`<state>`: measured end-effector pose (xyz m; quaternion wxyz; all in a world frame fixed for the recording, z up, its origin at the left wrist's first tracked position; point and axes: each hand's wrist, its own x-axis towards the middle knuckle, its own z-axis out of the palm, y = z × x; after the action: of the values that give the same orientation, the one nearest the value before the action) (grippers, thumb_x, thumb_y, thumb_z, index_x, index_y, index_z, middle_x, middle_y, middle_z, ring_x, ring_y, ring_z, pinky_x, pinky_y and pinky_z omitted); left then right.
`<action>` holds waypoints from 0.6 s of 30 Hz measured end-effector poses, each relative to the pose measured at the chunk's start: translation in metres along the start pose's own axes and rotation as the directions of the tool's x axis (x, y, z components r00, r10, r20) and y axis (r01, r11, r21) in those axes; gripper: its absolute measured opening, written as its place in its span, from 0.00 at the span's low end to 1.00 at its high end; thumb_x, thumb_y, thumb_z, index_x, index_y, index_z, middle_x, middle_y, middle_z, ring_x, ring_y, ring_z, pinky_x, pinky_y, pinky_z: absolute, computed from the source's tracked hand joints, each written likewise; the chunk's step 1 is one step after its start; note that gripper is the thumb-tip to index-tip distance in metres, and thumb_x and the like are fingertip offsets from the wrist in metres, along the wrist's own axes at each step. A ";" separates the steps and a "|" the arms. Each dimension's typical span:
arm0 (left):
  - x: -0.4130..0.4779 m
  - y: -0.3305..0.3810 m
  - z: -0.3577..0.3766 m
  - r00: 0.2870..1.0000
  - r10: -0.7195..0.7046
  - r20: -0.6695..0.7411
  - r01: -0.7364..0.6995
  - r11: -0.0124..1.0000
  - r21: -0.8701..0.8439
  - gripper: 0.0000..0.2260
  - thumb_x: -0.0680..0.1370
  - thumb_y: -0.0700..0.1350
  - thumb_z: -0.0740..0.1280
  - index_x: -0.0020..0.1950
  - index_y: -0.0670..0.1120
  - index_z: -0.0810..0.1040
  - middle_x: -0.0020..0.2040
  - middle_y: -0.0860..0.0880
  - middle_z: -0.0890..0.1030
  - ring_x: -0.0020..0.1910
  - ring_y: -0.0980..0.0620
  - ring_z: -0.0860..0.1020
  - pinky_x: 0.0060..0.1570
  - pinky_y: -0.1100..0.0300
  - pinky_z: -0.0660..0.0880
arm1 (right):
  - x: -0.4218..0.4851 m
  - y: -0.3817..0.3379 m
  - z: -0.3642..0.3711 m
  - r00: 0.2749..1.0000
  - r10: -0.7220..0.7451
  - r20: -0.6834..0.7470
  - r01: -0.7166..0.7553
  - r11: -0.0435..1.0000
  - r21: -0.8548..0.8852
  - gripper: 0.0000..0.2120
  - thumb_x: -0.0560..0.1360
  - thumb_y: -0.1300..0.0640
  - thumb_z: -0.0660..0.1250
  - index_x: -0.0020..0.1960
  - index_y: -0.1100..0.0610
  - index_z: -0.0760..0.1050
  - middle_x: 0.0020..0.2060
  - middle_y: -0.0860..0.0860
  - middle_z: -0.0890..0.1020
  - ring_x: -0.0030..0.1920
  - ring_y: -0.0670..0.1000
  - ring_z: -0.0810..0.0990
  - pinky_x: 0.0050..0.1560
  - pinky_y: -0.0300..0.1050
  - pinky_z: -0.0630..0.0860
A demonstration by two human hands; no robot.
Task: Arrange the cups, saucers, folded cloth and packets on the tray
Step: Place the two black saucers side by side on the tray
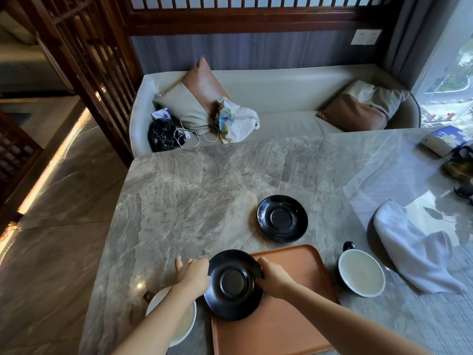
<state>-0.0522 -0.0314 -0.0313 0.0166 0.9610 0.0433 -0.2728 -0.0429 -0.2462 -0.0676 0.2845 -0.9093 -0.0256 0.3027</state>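
Note:
A black saucer [234,284] hangs tilted over the left rim of the orange tray [294,316]. My left hand [193,274] grips its left edge and my right hand [272,276] grips its right edge. A second black saucer [282,218] lies on the marble table beyond the tray. One cup with a white inside [361,272] and a black handle stands right of the tray. Another cup [176,326] sits left of the tray, partly hidden under my left forearm. A white cloth [414,247] lies loosely heaped at the right. I see no packets.
The marble table [192,196] ends at the left, with floor below. A white box [436,144] and dark objects [460,172] sit at the far right edge. Behind the table stands a sofa [281,98] with cushions, bags and a cable.

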 end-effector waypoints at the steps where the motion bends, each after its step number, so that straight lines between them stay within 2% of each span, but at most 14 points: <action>1: -0.002 0.000 0.002 1.000 0.001 -0.013 -0.001 1.000 -0.005 0.12 0.78 0.47 0.59 0.61 0.48 0.69 0.58 0.49 0.79 0.65 0.48 0.72 0.73 0.44 0.48 | -0.002 -0.001 -0.001 1.000 0.005 -0.008 -0.005 1.000 0.005 0.08 0.71 0.56 0.63 0.45 0.53 0.63 0.51 0.56 0.77 0.50 0.57 0.76 0.43 0.42 0.66; 3: -0.006 0.000 0.004 1.000 0.003 -0.029 -0.004 1.000 -0.013 0.12 0.79 0.47 0.58 0.62 0.49 0.68 0.58 0.50 0.80 0.64 0.49 0.73 0.73 0.45 0.50 | -0.006 -0.002 -0.001 1.000 0.022 -0.020 -0.022 0.999 0.034 0.07 0.71 0.57 0.62 0.44 0.54 0.64 0.50 0.56 0.77 0.47 0.55 0.75 0.42 0.43 0.67; 11: -0.007 0.004 0.008 0.999 -0.017 -0.044 0.015 0.999 -0.046 0.16 0.77 0.39 0.56 0.63 0.52 0.68 0.59 0.50 0.80 0.63 0.50 0.74 0.70 0.47 0.54 | -0.020 0.002 0.001 0.994 0.104 -0.017 -0.099 0.982 0.160 0.08 0.72 0.61 0.61 0.50 0.54 0.66 0.51 0.57 0.80 0.51 0.57 0.78 0.47 0.46 0.74; 14: -0.008 0.007 0.009 0.996 -0.061 -0.060 0.058 0.996 -0.062 0.16 0.77 0.40 0.57 0.63 0.53 0.68 0.59 0.49 0.80 0.62 0.49 0.75 0.68 0.50 0.57 | -0.021 0.002 0.001 0.995 0.101 -0.002 -0.099 0.977 0.186 0.12 0.73 0.61 0.61 0.56 0.57 0.67 0.51 0.57 0.80 0.50 0.58 0.78 0.48 0.47 0.74; 18: -0.011 0.011 0.014 0.988 -0.120 -0.095 0.109 0.987 -0.117 0.18 0.76 0.40 0.57 0.63 0.55 0.68 0.57 0.49 0.81 0.61 0.48 0.76 0.66 0.52 0.58 | -0.020 0.003 -0.004 0.997 0.072 0.028 -0.076 0.985 0.157 0.13 0.73 0.61 0.62 0.57 0.57 0.67 0.52 0.57 0.80 0.51 0.58 0.78 0.48 0.47 0.73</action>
<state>-0.0675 -0.0444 -0.0375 0.0520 0.9671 0.1144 -0.2211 -0.0572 -0.2544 -0.0561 0.3441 -0.8807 0.0290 0.3244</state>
